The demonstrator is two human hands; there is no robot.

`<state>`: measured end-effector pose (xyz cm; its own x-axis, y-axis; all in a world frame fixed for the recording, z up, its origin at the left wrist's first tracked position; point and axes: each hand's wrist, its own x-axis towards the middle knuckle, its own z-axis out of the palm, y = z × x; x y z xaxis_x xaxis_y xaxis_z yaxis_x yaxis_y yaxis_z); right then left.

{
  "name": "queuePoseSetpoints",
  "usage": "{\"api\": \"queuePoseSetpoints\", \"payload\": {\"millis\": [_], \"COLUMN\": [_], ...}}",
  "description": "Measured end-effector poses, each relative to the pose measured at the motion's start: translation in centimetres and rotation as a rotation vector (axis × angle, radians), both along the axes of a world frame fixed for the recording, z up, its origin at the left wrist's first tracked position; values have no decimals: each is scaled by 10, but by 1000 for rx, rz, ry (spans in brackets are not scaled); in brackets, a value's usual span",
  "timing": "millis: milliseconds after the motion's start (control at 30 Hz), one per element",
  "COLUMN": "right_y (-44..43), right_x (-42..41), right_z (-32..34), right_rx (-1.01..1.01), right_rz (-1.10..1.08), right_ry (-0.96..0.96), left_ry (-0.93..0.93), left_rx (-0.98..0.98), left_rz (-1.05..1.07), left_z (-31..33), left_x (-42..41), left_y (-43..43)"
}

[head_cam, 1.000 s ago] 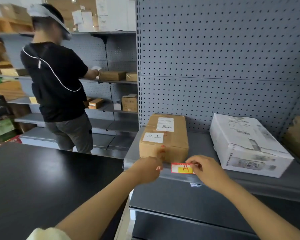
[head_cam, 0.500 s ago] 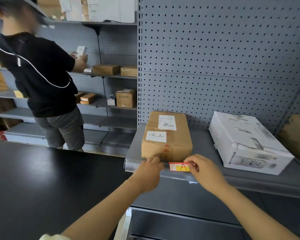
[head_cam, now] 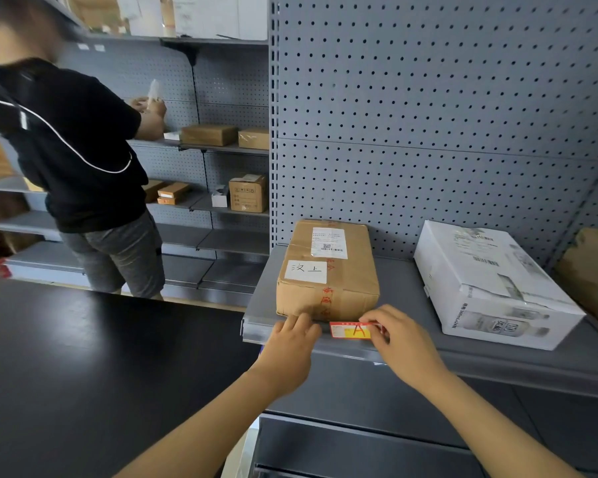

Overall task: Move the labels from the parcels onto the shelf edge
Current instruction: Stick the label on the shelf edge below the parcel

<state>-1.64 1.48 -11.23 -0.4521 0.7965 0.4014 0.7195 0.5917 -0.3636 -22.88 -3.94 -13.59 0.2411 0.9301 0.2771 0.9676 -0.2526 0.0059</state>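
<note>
**Label Meets Shelf Edge, Held at Its Right End**

A person's two bare hands work a small red-and-yellow paper label marked with a red "A" [head_cam: 351,330] against the grey metal front edge of the shelf [head_cam: 256,331]. The label lies with its long axis running left to right along the edge strip, directly in front of the brown taped cardboard parcel [head_cam: 327,270] that sits just behind it on the shelf.

The right hand [head_cam: 403,343] is the one in contact: its thumb and forefinger are closed to a narrow pinch on the label's right end, the rest of the label stretching leftward from those fingers. The left hand [head_cam: 292,343] rests on the edge just to the left of the label, fingers curled and lightly bent onto the strip beside the parcel's front corner; it appears to hold nothing, and whether a fingertip touches the label's left end cannot be told.

The label thus lies between the two hands, nearer the right fingers. Seating it looks to depend on keeping that long axis level with the strip while the free left end is pressed down, which the left hand is best placed to do.

To the right of the right hand, well apart, a white printed carton [head_cam: 491,284] waits on the same shelf. A white handwritten slip [head_cam: 305,271] remains on the brown parcel's top.
</note>
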Motion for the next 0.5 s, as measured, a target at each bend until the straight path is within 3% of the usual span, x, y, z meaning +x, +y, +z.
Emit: {"api": "queuePoseSetpoints", "payload": {"millis": [267,500], "right_y": [2,2], "right_x": [3,3], "right_z": [-6,-9], "right_rx": [-14,-21], "right_rz": [4,9], "right_ry": [40,54], "left_ry": [144,137], "left_rx": [18,22], "left_rz": [-96,-122], "left_z": [-8,-15], "left_x": [-4,-8], "left_y": [-3,-6]}}
